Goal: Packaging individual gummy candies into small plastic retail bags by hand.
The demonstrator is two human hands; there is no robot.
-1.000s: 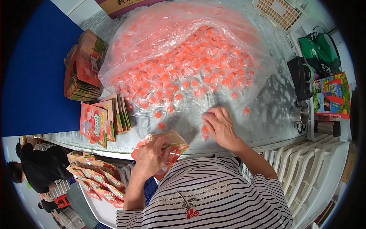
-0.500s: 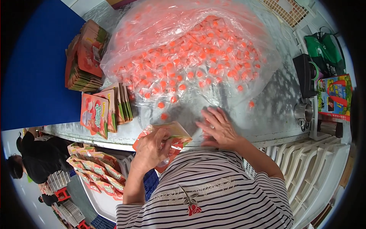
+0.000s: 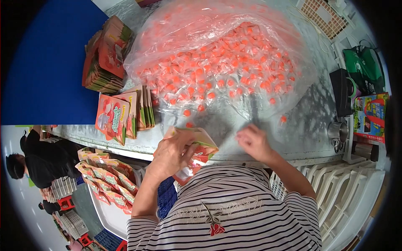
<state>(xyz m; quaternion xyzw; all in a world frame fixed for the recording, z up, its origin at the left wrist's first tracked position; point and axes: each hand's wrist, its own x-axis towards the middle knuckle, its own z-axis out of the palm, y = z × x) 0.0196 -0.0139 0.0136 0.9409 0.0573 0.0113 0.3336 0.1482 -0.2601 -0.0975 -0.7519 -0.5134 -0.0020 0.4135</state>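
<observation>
A large clear plastic bag (image 3: 201, 39) spreads beyond a red pouch (image 3: 203, 153) gripped in the left hand (image 3: 171, 152). Right of that grip, the right hand (image 3: 253, 142) curls, contents unclear; small wrapped orange candies (image 3: 199, 77) lie beyond both.

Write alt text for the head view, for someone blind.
A person's left hand has a red pouch in its grip at the edge of the table; the right hand is half-curled, to its right. Beyond lies a clear bag of wrapped orange-red pieces, with stacked pouches left of it.
</observation>
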